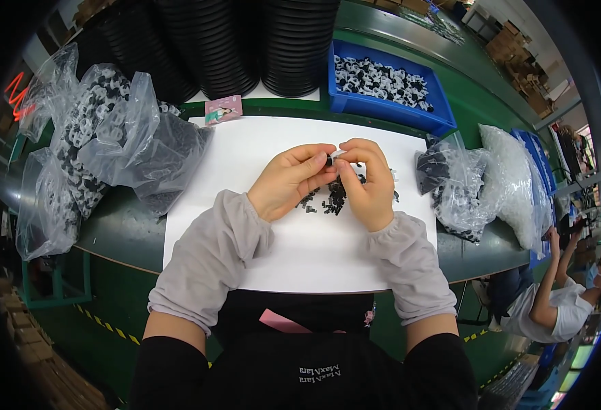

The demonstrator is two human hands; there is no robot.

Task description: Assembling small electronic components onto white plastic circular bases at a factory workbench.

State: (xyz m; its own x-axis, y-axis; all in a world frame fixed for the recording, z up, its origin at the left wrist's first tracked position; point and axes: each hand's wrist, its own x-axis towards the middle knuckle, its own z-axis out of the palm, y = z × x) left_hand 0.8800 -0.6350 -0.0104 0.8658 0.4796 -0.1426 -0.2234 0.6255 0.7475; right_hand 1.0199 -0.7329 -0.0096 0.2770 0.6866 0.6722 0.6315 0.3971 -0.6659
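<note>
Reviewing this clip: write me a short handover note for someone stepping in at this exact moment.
Left hand and right hand: both pinch one small white-and-black part between the fingertips, above the white sheet.
Loose small black pieces lie on the sheet under the hands.
Blue bin at the far right holds many black-and-white parts. Clear bags of parts sit at the left, more bags at the right.
Done: cannot tell. Left: the loose pile on the sheet.

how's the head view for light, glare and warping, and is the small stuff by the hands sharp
Head view: even light, soft shadows under the left hand and right hand; mild glare on the plastic bags; strong fisheye, the table edge bows and corners go black; the small black parts are too tiny to resolve.
</note>
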